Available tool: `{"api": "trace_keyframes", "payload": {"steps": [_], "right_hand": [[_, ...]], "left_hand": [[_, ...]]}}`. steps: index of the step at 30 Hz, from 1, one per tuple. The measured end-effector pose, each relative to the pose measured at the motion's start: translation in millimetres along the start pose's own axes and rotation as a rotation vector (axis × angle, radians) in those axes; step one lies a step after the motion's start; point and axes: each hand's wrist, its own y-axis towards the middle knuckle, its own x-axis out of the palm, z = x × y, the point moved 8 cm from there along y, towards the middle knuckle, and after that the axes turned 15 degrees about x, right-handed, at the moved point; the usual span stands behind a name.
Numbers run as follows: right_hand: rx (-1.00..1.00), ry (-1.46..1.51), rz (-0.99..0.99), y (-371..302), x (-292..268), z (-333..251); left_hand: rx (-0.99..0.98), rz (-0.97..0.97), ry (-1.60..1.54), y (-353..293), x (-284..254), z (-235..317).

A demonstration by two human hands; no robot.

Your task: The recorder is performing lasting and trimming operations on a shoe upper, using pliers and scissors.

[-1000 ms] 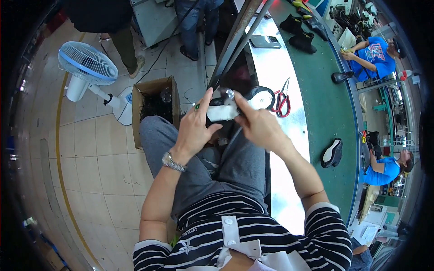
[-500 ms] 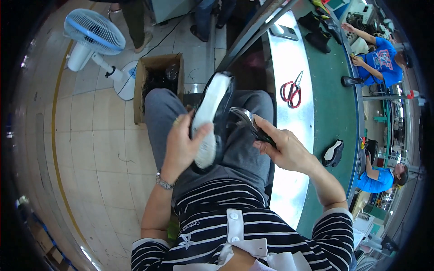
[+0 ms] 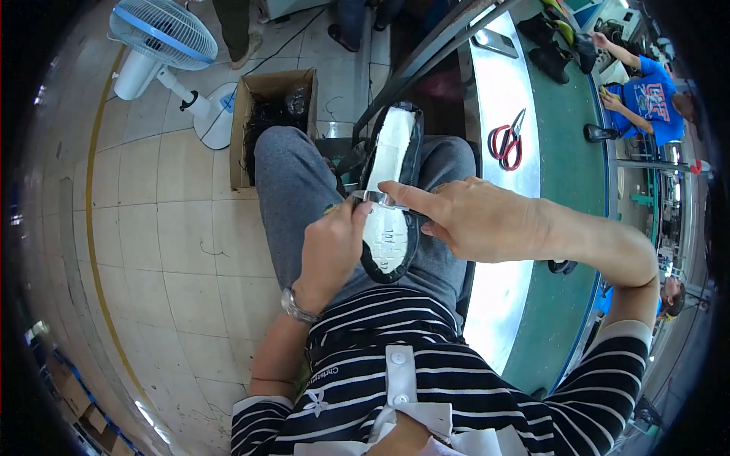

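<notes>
On our lap lies one shoe (image 3: 389,199), sole side up, its white insole board framed by a dark upper, heel toward us and toe pointing away. Our left hand (image 3: 331,247) has its grip closed on the shoe's left edge near the heel, with one watch (image 3: 295,306) on the wrist. Our right hand (image 3: 475,220) reaches across from the right, forefinger stretched out and pressing one small metal piece (image 3: 374,197) against the insole; what that piece is, we cannot tell. Beyond, on the counter (image 3: 563,152), rests one pair of red-handled scissors (image 3: 508,141). On the tiled floor to the left stand one open cardboard box (image 3: 262,114) and one white fan (image 3: 163,38). Farthest off, one person in blue (image 3: 646,76) works at the counter.
</notes>
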Motion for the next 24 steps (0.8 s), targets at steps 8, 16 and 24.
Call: {"api": "trace_keyframes", "payload": {"steps": [8, 16, 24], "right_hand": [[-0.094, 0.121, 0.078, 1, 18, 27], [-0.145, 0.127, 0.18, 2, 31, 44], [-0.091, -0.129, 0.121, -7, -5, 40]], "left_hand": [[-0.372, -0.229, -0.31, -10, 20, -11], [-0.729, 0.034, -1.852, 5, 93, -29], [-0.615, 0.04, -1.511, 26, 83, -17]]}}
